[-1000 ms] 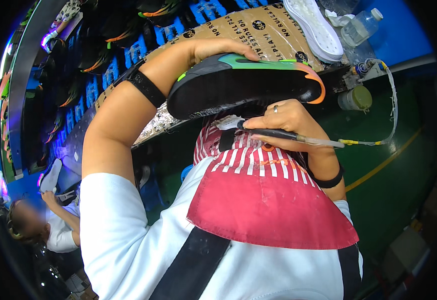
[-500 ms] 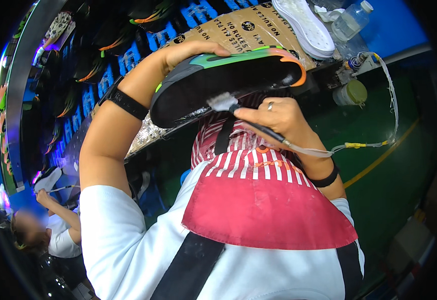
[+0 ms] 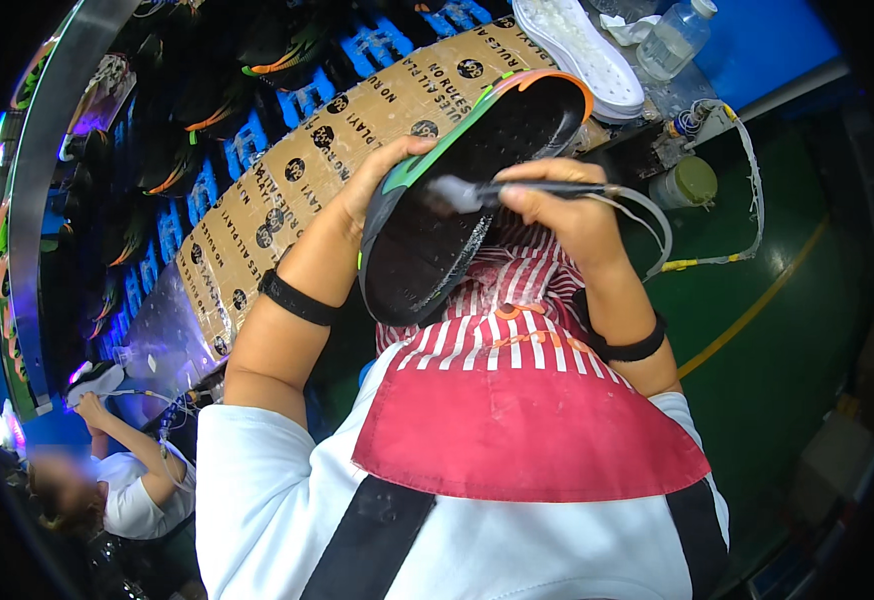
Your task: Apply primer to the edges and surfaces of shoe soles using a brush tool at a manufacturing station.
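Shoe [image 3: 422, 255], black underside to cam, held up in front of the torso, btwn desk and apron; tilted, orange-edged end upper R, rounded dark end lower L, green band along upper-L side. Pale specks/streaks on lower edge of underside. L hand [image 3: 384, 172] clasps the green side; part of hand hidden behind shoe, so can't see all fingers. Brush [image 3: 487, 192], white bristles + blk handle, across the underside; tip blurred, can't tell if touching. R hand [image 3: 567, 215] grip = handle pinched btwn thumb & fingers. Clear tube [image 3: 657, 225] runs off handle's R end, joins hose [image 3: 753, 165] w/ yellow tape.

Blk bands on both forearms. Red apron [image 3: 527, 440] w/ striped part just below shoe, over white shirt.

Beyond shoe: desk [image 3: 162, 325] w/ printed cardboard [image 3: 302, 185] on top. White sole [image 3: 582, 65] upper R, clear bottle [image 3: 672, 45] beside it; jar w/ greenish lid [image 3: 695, 182] near desk edge, below bottle. Upper L: blue racks [image 3: 377, 48], dark shoes w/ orange trim [image 3: 279, 66]. R: green floor [image 3: 747, 240], yellow line. Far L: co-worker's hand [image 3: 89, 405] holding a pale-bottomed shoe [image 3: 100, 380].
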`<state>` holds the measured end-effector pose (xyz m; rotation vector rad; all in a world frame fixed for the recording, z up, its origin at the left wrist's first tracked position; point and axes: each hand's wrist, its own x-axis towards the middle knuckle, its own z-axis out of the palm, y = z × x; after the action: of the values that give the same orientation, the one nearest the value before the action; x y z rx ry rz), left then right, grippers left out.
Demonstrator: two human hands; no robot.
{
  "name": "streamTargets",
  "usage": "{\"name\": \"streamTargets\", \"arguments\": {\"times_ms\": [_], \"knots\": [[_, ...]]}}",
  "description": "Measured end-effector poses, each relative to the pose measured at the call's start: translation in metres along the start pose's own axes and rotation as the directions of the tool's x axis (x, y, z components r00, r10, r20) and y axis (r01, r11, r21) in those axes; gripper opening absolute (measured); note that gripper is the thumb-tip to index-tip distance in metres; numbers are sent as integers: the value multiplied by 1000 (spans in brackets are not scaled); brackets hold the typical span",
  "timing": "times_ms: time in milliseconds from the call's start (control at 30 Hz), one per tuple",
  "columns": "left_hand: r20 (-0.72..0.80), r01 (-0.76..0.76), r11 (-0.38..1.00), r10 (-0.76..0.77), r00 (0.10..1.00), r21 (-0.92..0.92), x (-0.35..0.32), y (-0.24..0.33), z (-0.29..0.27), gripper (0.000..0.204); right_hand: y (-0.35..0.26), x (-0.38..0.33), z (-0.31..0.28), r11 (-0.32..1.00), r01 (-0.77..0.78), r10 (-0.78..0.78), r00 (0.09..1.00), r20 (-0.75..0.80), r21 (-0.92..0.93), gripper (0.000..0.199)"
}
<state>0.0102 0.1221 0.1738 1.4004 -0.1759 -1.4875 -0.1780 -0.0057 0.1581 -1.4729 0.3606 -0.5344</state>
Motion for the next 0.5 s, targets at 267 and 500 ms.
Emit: {"name": "streamTargets", "arguments": {"times_ms": [267, 500], "knots": [[128, 35, 914, 19, 992, -405, 9, -15, -9, 47, 10, 6, 6, 862, 377, -458, 867, -199, -338, 20], [-27, -337, 720, 405, 914, -607, -8, -14, -5, 58, -22, 5, 7, 786, 492, -553, 830, -72, -373, 21]]}}
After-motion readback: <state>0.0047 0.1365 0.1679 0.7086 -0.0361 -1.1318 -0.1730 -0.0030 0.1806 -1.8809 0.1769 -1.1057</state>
